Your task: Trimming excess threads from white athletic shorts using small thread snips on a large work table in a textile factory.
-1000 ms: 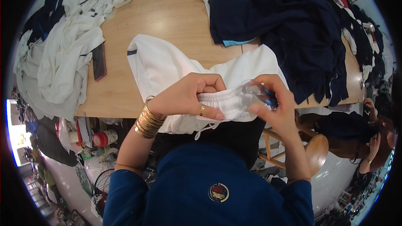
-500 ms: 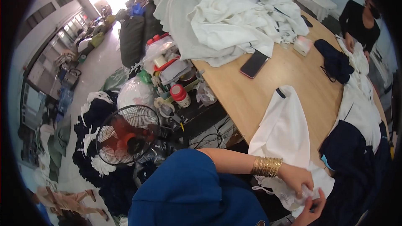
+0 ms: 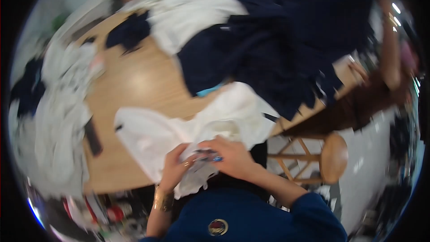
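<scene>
A white garment [image 3: 152,139] lies over the near edge of the table, with narrow dark bands at its sleeve ends, and hangs toward my lap. My left hand [image 3: 175,166], gold bangles on its wrist, is closed on the gathered near part of it. Right beside it, my right hand [image 3: 234,157] is closed on the same cloth, fingertips almost meeting the left's. Something small and greyish shows between the fingers, with a blue spot by the right hand; blur hides what these are.
Navy garments [image 3: 242,58] are heaped across the wooden table [image 3: 130,85]. White cloth [image 3: 58,121] and a dark phone [image 3: 93,136] lie at left. A wooden stool [image 3: 333,157] stands at right, near another person's arm [image 3: 390,40].
My view has swung to the right, so the fan is gone from sight and the stool appears. Both hands stay together on the white garment, now in the middle of the picture.
</scene>
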Demonstrator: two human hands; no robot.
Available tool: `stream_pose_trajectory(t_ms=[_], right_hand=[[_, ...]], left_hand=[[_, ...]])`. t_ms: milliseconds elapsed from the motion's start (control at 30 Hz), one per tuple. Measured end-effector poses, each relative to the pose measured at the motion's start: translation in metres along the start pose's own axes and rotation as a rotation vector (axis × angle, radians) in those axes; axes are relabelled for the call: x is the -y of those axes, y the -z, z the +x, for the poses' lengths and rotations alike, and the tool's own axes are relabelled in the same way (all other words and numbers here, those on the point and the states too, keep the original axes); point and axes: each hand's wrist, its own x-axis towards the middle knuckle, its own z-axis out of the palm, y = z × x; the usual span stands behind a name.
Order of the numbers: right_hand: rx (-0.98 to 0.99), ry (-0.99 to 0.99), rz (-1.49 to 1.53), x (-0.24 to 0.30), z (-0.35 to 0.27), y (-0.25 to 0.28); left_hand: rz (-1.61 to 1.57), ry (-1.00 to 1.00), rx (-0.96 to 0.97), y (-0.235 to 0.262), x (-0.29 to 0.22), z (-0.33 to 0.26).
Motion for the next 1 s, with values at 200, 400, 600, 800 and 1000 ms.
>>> stream_pose_trajectory(t_ms=[200, 400, 600, 800, 1000], right_hand=[[-0.024, -0.059, 0.056, -0.023, -0.03, 0.02], [0.036, -0.136, -0.009, -0.039, -0.048, 0.012], [0.016, -0.159, 0.035, -0.049, -0.045, 0.017], [-0.015, -0.187, 0.003, -0.061, -0.035, 0.025], [-0.054, -0.186, 0.008, -0.063, -0.037, 0.029]], left_hand=[[-0.175, -0.006, -0.11, -0.022, 0.021, 0.017], [-0.126, 0.019, -0.185, -0.021, 0.037, 0.027], [-0.085, 0.015, -0.214, -0.005, 0.035, 0.039], [-0.257, 0.026, -0.286, 0.022, 0.02, 0.05], [-0.231, -0.274, -0.75, 0.104, -0.015, 0.054]])
